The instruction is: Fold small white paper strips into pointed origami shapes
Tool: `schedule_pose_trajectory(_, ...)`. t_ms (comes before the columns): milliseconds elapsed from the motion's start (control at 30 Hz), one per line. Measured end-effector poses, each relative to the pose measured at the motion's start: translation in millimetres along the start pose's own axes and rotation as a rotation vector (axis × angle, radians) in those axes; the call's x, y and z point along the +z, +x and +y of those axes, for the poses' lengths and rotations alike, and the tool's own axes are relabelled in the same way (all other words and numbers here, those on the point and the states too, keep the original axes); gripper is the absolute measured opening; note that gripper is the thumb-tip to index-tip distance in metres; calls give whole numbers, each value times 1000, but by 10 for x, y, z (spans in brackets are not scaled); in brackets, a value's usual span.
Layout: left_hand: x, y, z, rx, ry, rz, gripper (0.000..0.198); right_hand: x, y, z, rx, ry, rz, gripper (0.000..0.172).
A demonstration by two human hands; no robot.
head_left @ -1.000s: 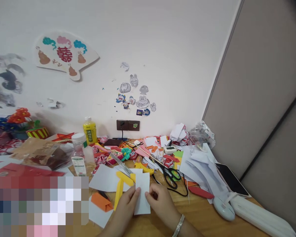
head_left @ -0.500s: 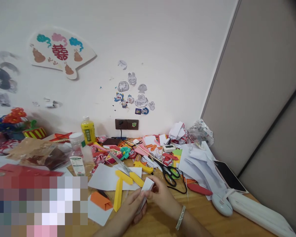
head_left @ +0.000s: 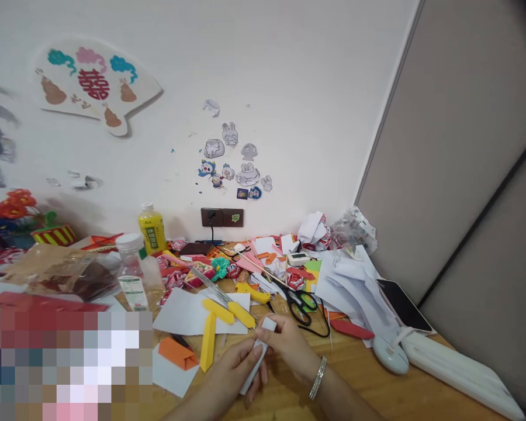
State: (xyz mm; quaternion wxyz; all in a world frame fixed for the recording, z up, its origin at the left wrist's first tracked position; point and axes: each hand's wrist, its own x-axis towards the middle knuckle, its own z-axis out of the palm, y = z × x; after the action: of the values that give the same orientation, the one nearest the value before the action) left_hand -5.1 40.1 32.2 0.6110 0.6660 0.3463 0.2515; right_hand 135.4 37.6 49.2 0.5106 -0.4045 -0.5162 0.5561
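A narrow strip of folded white paper [head_left: 259, 358] slants between my two hands above the front of the wooden table. My left hand [head_left: 241, 363] grips its lower part, thumb on top and fingers behind. Around its upper part closes my right hand [head_left: 287, 344], thumb pressed on the face; a silvery bracelet circles that wrist. Just left of the hands lie folded yellow paper pieces [head_left: 208, 341]. An orange folded paper [head_left: 177, 353] rests on a white sheet [head_left: 170, 380]. Black-handled scissors [head_left: 298, 307] lie beyond my right hand.
Paper scraps crowd the back of the table, with a yellow glue gun [head_left: 253, 293] among them. A yellow-labelled bottle [head_left: 152, 229] and a clear jar [head_left: 131, 275] stand at left. White sheets [head_left: 350, 286], a tablet [head_left: 405, 305] and a white lamp [head_left: 456, 371] are at right.
The folded white paper now shows more of its length and slants more steadily between both hands. My right thumb has moved onto its face. The view has shifted slightly.
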Motion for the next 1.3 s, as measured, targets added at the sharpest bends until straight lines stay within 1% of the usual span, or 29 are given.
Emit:
schedule_pose_trajectory(100, 11, -2, 8, -1, -3, 9, 51, 29, -15, -9, 10, -5, 26, 34)
schedule_pose_trajectory(300, 43, -24, 116, -8, -24, 29, 51, 61, -34, -25, 45, 3, 78, 35)
schedule_pose_trajectory(367, 46, -25, 123, -10, -21, 30, 51, 66, -38, -29, 58, 11, 74, 36)
schedule_pose_trajectory(500, 36, -38, 127, -8, -4, 29, 49, 64, -44, -31, -34, -34, 76, 32)
schedule_pose_trajectory(600, 22, -53, 151, -6, -19, -23, 39, 47, -33, -14, -93, -146, 120, 29)
schedule_pose_trajectory(667, 16, -56, 176, -38, -96, -84, 34, 32, -19, -2, -120, -237, 129, 30)
schedule_pose_trajectory(733, 12, -54, 198, -87, -185, -115, 35, 16, -4, -1, -146, -322, 128, 33)
schedule_pose_trajectory(833, 5, -44, 209, -166, -250, -106, 38, -17, 12, -28, -172, -412, 172, 34)
schedule_pose_trajectory(900, 0, -39, 206, -221, -249, -85, 43, -46, 20, -54, -189, -462, 217, 32)
schedule_pose_trajectory(967, -2, -41, 210, -245, -231, -65, 46, -74, 26, -74, -204, -507, 246, 31)
schedule_pose_trajectory(1100, 15, -71, 274, -173, -151, -64, 47, -91, 29, -77, -230, -557, 274, 30)
schedule_pose_trajectory(1233, 34, -107, 358, -87, -62, 17, 42, -74, 28, -55, -205, -526, 290, 29)
schedule_pose_trajectory(1300, 30, -107, 354, -83, -48, 15, 38, -70, 29, -45, -194, -502, 309, 30)
